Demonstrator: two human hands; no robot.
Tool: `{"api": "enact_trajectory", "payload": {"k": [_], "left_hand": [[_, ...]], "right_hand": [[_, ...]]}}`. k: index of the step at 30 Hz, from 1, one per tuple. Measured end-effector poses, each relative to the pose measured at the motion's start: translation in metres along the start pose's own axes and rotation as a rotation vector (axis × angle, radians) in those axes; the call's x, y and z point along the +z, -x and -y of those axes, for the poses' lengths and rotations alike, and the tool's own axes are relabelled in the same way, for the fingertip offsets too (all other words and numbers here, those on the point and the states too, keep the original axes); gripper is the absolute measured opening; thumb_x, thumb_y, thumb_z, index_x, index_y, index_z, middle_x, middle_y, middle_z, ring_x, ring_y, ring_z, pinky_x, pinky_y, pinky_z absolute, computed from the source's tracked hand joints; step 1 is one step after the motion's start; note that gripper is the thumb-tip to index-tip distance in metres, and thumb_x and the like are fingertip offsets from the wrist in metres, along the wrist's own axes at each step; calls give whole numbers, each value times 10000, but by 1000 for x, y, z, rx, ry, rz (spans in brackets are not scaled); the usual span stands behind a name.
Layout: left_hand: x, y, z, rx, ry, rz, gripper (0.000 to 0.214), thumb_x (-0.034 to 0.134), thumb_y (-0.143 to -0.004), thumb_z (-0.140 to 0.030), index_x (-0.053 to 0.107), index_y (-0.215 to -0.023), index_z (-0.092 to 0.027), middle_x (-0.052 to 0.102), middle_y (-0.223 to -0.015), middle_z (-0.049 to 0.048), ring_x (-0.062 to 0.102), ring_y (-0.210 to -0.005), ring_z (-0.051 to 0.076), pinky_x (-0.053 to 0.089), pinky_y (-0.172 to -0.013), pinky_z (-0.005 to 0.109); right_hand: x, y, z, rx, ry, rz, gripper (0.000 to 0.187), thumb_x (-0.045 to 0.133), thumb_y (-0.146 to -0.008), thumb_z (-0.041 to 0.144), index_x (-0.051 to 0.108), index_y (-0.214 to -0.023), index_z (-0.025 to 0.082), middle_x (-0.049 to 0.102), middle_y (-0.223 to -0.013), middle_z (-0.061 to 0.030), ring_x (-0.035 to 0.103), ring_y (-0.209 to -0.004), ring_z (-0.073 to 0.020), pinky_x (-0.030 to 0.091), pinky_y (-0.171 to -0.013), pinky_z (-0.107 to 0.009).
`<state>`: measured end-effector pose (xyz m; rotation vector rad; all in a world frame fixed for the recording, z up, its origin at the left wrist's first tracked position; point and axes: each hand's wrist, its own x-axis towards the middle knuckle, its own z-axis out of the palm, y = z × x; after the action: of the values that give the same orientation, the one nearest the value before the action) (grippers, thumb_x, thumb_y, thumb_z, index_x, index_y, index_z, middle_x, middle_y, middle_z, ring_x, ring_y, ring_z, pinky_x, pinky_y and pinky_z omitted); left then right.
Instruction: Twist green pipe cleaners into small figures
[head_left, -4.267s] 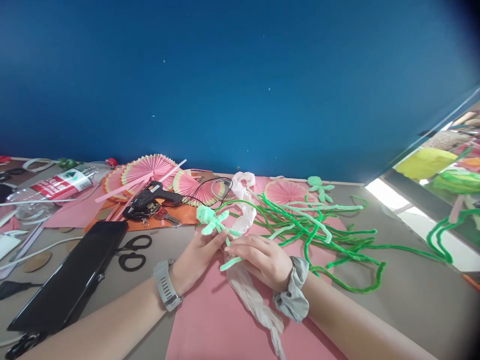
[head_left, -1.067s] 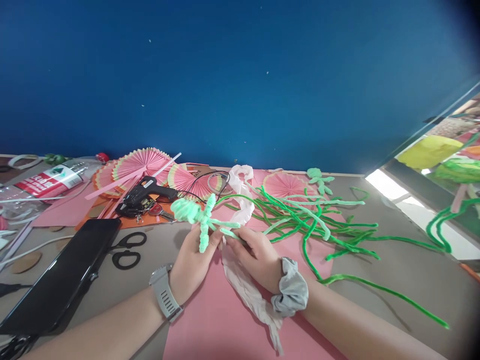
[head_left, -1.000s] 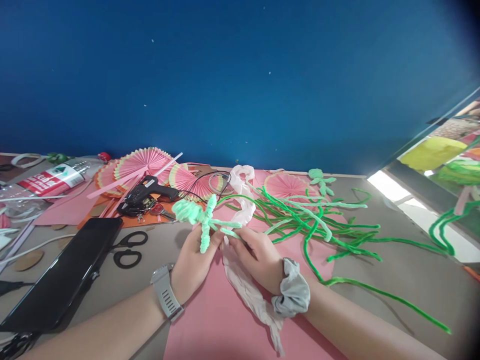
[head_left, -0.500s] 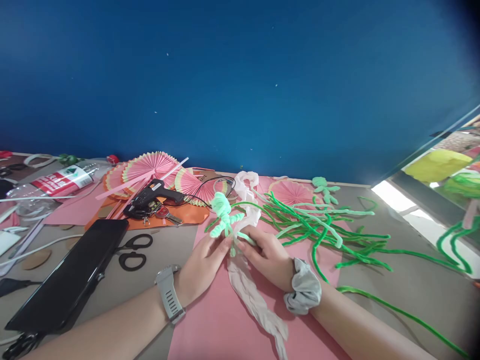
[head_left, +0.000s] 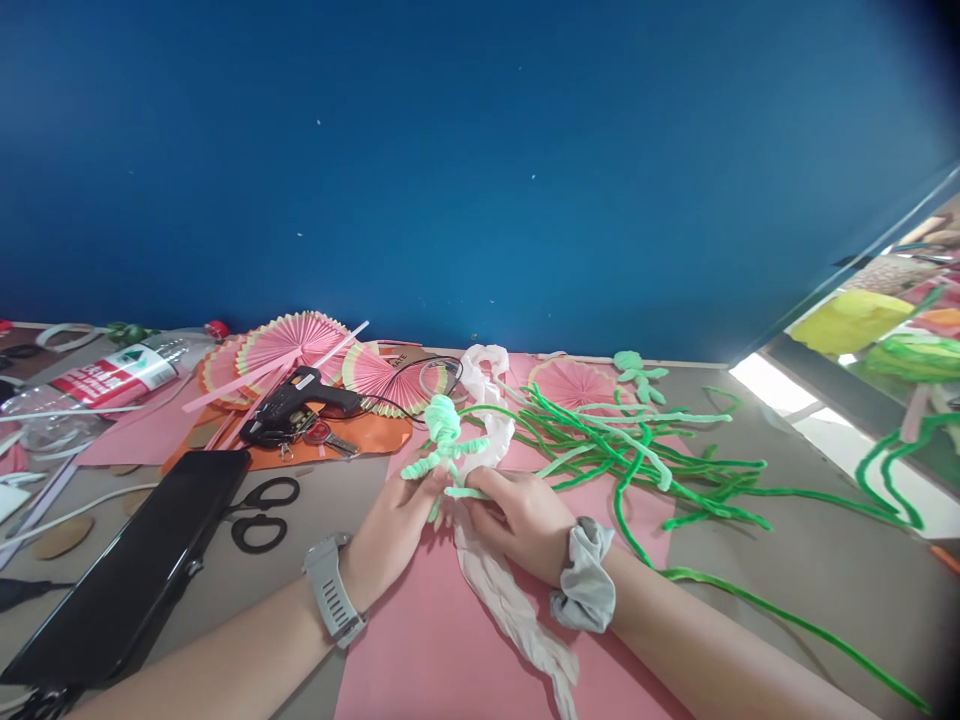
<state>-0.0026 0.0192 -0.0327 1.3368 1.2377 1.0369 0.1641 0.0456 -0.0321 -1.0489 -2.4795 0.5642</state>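
A pale green pipe-cleaner figure (head_left: pixel 442 420), with a coiled top and twisted side arms, stands upright in my left hand (head_left: pixel 396 535), pinched low down between thumb and fingers. My right hand (head_left: pixel 521 515) is closed on a short pale green pipe cleaner (head_left: pixel 466 492), whose tip points left toward the figure. I cannot tell whether that piece is joined to the figure. A crumpled white paper strip (head_left: pixel 502 600) runs beneath my hands over the pink paper (head_left: pixel 420 640).
Green pipe cleaners (head_left: pixel 600 440) lie heaped to the right, with a small pale green figure (head_left: pixel 637 375) behind. Leftward are a glue gun (head_left: pixel 300 400), keys (head_left: pixel 322 435), scissors (head_left: pixel 262 515), a black phone (head_left: pixel 142 560), a plastic bottle (head_left: pixel 120 375) and pink paper fans (head_left: pixel 300 340). A blue panel (head_left: pixel 480 180) closes the back.
The figure's left arm now stretches out sideways instead of hanging down. My right hand has drawn slightly away, and the pale pipe cleaner's tip shows more clearly. The view has shifted a little.
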Motion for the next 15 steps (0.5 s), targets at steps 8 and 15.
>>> {"api": "enact_trajectory", "payload": {"k": [8, 15], "left_hand": [[0, -4, -4, -30, 144, 172, 287, 444, -834, -404, 549, -709, -168, 514, -610, -23, 470, -590, 117, 411, -629, 244], [-2, -4, 0, 28, 168, 250, 282, 419, -854, -368, 502, -665, -176, 504, -645, -5, 516, -639, 136, 424, -693, 284]], "right_hand": [[1, 4, -7, -138, -65, -19, 147, 302, -899, 291, 410, -940, 200, 585, -707, -25, 525, -581, -151, 376, -559, -246], [4, 3, -10, -42, -93, -242, 133, 360, -894, 218, 479, -952, 207, 612, -754, -32, 557, -607, -132, 406, -576, -233]]}}
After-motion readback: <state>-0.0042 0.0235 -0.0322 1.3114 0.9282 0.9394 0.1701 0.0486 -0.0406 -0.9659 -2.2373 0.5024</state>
